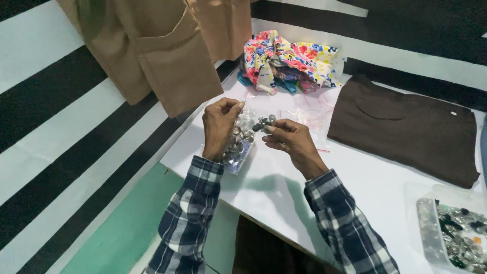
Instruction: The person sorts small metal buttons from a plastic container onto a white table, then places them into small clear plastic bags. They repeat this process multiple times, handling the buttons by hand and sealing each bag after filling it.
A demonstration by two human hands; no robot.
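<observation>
My left hand (219, 123) holds up a small clear plastic bag (238, 147) full of silver metal buttons, pinching its top edge. My right hand (287, 137) is beside it, fingers closed on a few grey and silver buttons (264, 123) at the bag's mouth. Both hands hover above the white table (274, 193). My sleeves are blue and white plaid.
A folded dark brown garment (406, 127) lies on the right of the table. A crumpled floral cloth (289, 61) sits at the far end. Empty clear bags (312, 119) lie behind my hands. A clear tray of mixed buttons (454, 233) stands front right. A tan garment (167, 50) hangs left.
</observation>
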